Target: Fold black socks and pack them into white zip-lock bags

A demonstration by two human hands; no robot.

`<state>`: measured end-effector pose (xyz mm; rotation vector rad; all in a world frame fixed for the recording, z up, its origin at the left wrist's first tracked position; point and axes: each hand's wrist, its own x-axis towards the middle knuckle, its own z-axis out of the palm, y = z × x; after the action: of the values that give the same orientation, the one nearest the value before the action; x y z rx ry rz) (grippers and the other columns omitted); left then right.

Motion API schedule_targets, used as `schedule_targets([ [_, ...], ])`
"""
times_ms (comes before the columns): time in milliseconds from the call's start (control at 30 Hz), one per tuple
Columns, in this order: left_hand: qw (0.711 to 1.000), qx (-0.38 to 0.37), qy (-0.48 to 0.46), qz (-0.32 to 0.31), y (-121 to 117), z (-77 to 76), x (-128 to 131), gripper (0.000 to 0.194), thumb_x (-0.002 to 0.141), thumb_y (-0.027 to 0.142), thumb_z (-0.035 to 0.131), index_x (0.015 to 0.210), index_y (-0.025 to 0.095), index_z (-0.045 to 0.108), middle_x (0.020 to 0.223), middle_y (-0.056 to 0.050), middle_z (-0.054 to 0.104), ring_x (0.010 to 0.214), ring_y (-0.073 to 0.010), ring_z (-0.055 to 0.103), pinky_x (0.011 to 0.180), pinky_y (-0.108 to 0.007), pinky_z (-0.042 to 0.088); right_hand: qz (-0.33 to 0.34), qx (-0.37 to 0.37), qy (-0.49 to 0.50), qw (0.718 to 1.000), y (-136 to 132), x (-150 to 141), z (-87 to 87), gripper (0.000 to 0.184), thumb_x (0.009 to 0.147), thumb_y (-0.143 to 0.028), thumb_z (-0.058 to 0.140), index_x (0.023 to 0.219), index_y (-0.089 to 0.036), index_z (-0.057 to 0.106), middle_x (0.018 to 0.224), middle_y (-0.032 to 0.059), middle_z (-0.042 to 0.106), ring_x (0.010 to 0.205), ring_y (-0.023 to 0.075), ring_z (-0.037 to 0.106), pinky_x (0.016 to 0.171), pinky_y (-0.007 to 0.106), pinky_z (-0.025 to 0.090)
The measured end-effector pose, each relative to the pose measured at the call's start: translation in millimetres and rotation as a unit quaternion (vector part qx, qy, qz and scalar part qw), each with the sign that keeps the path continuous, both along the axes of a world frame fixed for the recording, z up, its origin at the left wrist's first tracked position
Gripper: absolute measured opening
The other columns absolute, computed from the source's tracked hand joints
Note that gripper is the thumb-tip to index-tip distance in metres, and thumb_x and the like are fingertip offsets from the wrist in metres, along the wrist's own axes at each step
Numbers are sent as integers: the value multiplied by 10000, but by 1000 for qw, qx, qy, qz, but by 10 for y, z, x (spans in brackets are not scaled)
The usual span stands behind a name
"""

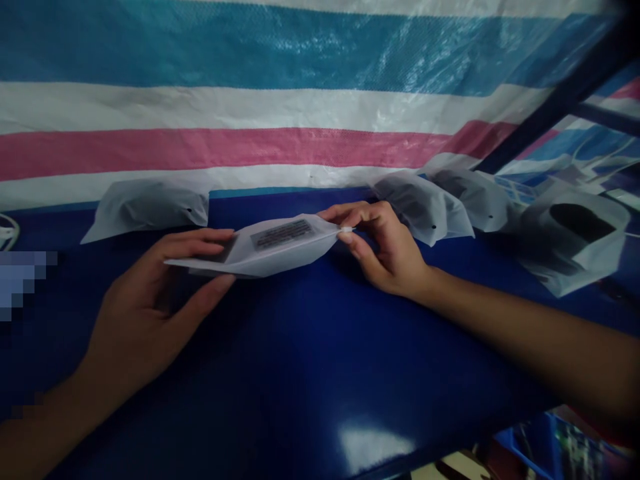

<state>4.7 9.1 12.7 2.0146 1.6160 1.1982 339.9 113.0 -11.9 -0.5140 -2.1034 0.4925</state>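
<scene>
A frosted zip bag [285, 250] with a dark printed label and a dark item inside is held above the blue table, lying nearly flat between my hands. My left hand [165, 293] grips its left end, fingers on top and thumb beneath. At the right end, my right hand [383, 250] pinches the bag's edge at a small white slider [346, 229] between thumb and fingers. What the dark item is, I cannot make out through the plastic.
On the blue table [300, 373], a filled frosted bag [150, 207] lies back left. Two more, a bag [420, 207] and another bag [473, 197], lie back right, near an upright bag [575, 233] with dark contents. Behind hangs a striped tarp [250, 147]. A blue bin [540, 440] sits below right.
</scene>
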Motion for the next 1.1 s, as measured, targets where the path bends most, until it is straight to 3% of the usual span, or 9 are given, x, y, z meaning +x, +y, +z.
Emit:
schedule_targets([
  [133, 999, -37, -3, 7, 49, -26, -50, 360, 1011, 578, 796, 1321, 396, 792, 1515, 49, 792, 1469, -323, 724, 1252, -532, 618, 43, -73, 47, 995, -38, -11, -62, 105, 1199, -277, 606, 1280, -296, 542, 1429, 95, 767, 1315, 247, 769, 1064, 453, 649],
  [233, 996, -66, -21, 59, 17, 9, -59, 370, 1048, 666, 719, 1284, 417, 857, 1349, 55, 864, 1288, -315, 814, 1119, -506, 688, 41, -82, 72, 993, -26, 6, -89, 154, 1176, -327, 669, 1283, -300, 561, 1345, 85, 779, 1183, 235, 785, 955, 423, 664],
  [333, 987, -83, -41, 130, -4, 27, -71, 466, 977, 773, 741, 1199, 395, 901, 1072, 47, 896, 1030, -304, 856, 947, -472, 730, 35, -127, 89, 987, 33, 24, -96, 261, 1159, -436, 702, 1336, -290, 577, 1280, 92, 770, 1015, 216, 789, 810, 380, 662],
  [467, 979, -103, -65, 163, 49, 8, -88, 562, 902, 829, 774, 1178, 361, 916, 1069, 33, 902, 1053, -324, 846, 956, -475, 722, 38, -201, 89, 975, 105, 16, -87, 393, 1150, -501, 712, 1433, -274, 561, 1222, 71, 748, 950, 195, 800, 760, 338, 661],
  [667, 978, -145, -88, 123, 187, -30, -147, 707, 904, 804, 799, 1449, 353, 809, 1286, -35, 877, 1063, -303, 837, 839, -382, 726, 47, -144, 2, 988, 90, 5, -52, 670, 1105, -398, 807, 1679, -285, 481, 1320, 82, 771, 1056, 193, 805, 938, 358, 673],
  [767, 987, -99, -51, 114, 243, -25, -213, 761, 946, 697, 821, 1611, 356, 672, 1465, -64, 807, 1250, -316, 803, 1030, -412, 703, 58, -90, -33, 994, 85, 9, -11, 703, 1088, -351, 830, 1717, -290, 522, 1352, 91, 765, 1102, 203, 787, 987, 380, 671],
  [867, 994, -32, 37, 98, 286, -14, -267, 627, 978, 619, 819, 1537, 358, 710, 1555, -46, 736, 1287, -297, 778, 1054, -384, 697, 90, -33, -83, 992, 88, 4, 26, 694, 1075, -360, 846, 1710, -291, 574, 1397, 114, 743, 1211, 242, 737, 1060, 435, 654],
  [967, 995, -8, 64, 76, 304, -22, -284, 481, 1015, 573, 795, 1446, 364, 752, 1550, -12, 720, 1186, -258, 802, 968, -343, 716, 101, -20, -110, 989, 83, 2, 27, 737, 1068, -398, 852, 1732, -294, 548, 1377, 126, 727, 1208, 260, 716, 1028, 453, 657],
  [1100, 995, -7, 76, 58, 298, -38, -259, 446, 1041, 557, 769, 1440, 361, 744, 1552, -1, 717, 1193, -268, 799, 966, -369, 707, 76, -31, -110, 991, 64, 10, -3, 680, 1089, -389, 828, 1703, -282, 558, 1229, 80, 756, 1007, 208, 733, 838, 345, 651],
])
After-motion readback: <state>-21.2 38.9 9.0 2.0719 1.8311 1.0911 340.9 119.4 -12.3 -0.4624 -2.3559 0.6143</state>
